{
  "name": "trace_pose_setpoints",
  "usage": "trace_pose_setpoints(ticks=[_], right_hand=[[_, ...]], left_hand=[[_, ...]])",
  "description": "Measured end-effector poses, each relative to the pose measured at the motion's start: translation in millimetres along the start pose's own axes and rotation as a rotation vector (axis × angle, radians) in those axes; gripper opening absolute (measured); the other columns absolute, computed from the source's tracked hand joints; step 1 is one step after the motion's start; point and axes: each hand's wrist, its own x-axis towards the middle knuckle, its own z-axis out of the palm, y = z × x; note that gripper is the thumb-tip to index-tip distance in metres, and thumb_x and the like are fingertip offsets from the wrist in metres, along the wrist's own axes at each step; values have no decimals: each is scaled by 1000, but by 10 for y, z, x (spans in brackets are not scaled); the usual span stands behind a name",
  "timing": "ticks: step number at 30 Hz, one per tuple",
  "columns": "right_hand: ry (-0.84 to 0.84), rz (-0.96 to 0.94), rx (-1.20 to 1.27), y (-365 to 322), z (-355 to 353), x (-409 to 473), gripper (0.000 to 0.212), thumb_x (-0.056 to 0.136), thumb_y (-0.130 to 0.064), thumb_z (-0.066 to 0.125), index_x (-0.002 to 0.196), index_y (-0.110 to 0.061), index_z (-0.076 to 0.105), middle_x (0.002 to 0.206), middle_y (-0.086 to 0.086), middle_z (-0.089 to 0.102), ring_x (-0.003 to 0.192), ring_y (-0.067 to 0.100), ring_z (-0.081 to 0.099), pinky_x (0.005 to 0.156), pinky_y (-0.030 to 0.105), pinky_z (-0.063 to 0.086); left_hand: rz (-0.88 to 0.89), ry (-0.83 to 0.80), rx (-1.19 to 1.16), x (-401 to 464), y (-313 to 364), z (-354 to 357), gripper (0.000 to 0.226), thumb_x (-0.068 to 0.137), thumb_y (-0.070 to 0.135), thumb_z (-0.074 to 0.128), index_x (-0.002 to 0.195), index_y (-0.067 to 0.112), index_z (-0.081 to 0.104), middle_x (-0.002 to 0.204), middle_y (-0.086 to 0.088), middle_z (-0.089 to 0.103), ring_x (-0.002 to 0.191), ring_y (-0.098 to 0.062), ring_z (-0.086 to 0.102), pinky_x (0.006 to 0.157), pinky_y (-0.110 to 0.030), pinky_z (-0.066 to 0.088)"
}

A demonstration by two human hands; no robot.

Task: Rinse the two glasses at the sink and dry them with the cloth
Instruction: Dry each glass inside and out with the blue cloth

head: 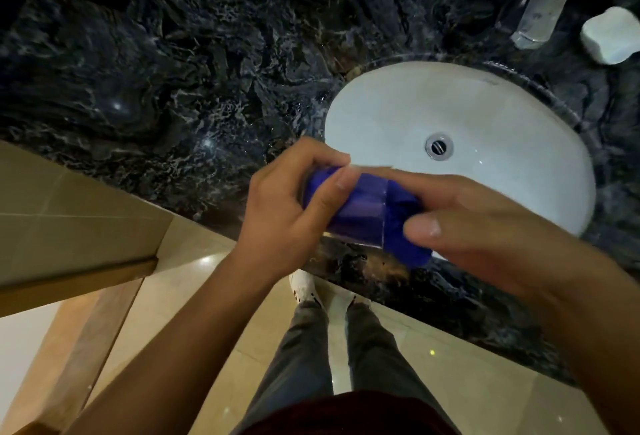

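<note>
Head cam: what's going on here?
A person is drying a glass at the sink. The left hand grips the glass on its side, while the right hand holds a blue cloth stuffed into its mouth. No water is running. A second glass stands on the dark counter behind the sink, beside a white dish.

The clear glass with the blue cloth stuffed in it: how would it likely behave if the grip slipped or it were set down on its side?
The glass looks smooth and thin-walled, so probably slippery and breakable on the stone counter. Round-sided, it would likely roll. The cloth bunches softly, so it looks floppy. The left hand grips the glass; the right hand holds the cloth.
</note>
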Motion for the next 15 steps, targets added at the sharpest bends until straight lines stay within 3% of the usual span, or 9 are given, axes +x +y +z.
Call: trace_pose_setpoints(ticks=[3,6,8,10,12,15], right_hand=[[-20,-22,-58,43,79,32,59,88,-29,70,146,-25,57,141,6,66,131,24,62,112,46,49],[21,-34,-183,57,58,58,60,89,-9,79,144,-21,58,135,5,69,124,24,66,107,45,51],[41,-7,-322,18,20,67,59,88,-2,78,140,-21,60,127,4,72,114,23,70,101,47,54],[52,13,-498,-35,14,62,51,88,-9,81,132,-27,63,112,-2,76,98,17,73,88,39,58],[63,-18,-743,-72,48,58,41,88,-21,82,121,-34,62,96,-10,71,84,8,68,72,21,54],[1,-26,-1211,-172,139,68,49,84,-32,78,129,-34,58,102,-13,67,80,5,56,66,19,43]], left_hand=[[48,-34,-35,6,-20,-13,26,102,43,54,105,19,62,98,11,67,89,-8,64,80,-10,46],[87,-58,-92,24,-51,-13,38,104,53,49,104,18,63,97,7,67,88,-9,65,80,-18,51],[111,-87,-112,64,-82,10,29,104,45,54,102,18,64,96,6,68,87,-11,67,79,-25,54],[95,-101,-131,89,-115,22,18,101,34,57,100,18,65,93,4,70,86,-15,69,77,-31,55],[15,-99,-165,84,-149,36,20,99,34,57,95,17,68,86,2,70,83,-15,69,75,-32,54],[-178,-137,-261,68,-132,55,31,96,41,57,89,13,68,84,-1,71,78,-8,68,74,-25,52]])
